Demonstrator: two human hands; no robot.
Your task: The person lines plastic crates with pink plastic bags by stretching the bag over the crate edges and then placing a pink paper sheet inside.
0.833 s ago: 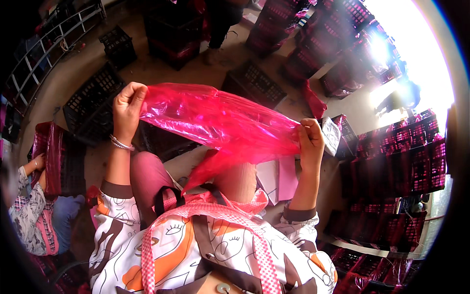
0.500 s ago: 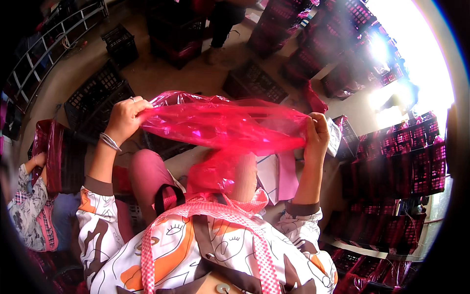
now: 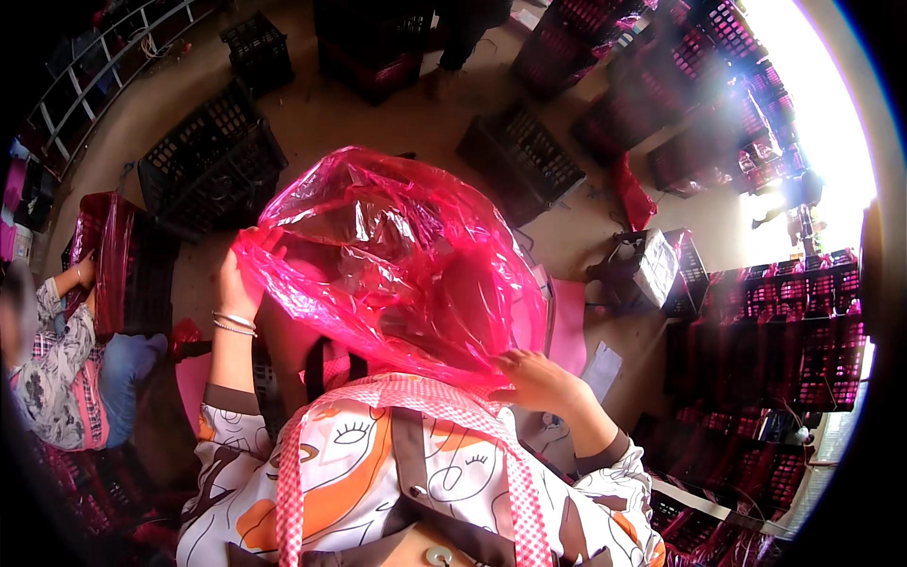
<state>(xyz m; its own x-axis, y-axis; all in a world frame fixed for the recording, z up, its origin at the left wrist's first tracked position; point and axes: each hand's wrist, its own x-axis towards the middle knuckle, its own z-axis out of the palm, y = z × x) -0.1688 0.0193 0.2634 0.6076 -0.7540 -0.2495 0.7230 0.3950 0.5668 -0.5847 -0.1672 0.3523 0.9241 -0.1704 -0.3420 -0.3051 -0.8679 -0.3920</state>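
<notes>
Handling at the draped crate point(image 3: 115, 255): co-worker's hand point(image 3: 85, 271) against its left side, well left of the pink bag point(image 3: 406, 265); grip too small to call, perhaps just steadying the box.
Slatted black crate point(image 3: 203, 156): up beyond the pink bag's upper left, set on the floor point(image 3: 331, 128), probably parked there to leave working room.
Left hand point(image 3: 238, 288): closed on the gathered left edge of the pink bag, with film bunched over the fingers, a firm anchor by the look of it; bracelets point(image 3: 234, 324) sitting at the wrist, clear of the plastic.
Pink bag: centre stage, between both hands, ballooned, crumpled and shining; spread wide, likely to part the thin, clinging layers.
Second black crate point(image 3: 520, 156): beyond the pink bag's upper right, resting at an angle.
Right hand point(image 3: 539, 378): bent over the pink bag's lower right edge, seemingly pinching, with the thumb hidden; set low by the checked apron point(image 3: 378, 387), probably to draw the film toward the body.
Pink sheet point(image 3: 568, 326): just right of the pink bag, with white paper point(image 3: 603, 370) beside it.
Stacked crates point(image 3: 775, 364): well right of the pink bag, hung with red film, presumably piled to save space.
</notes>
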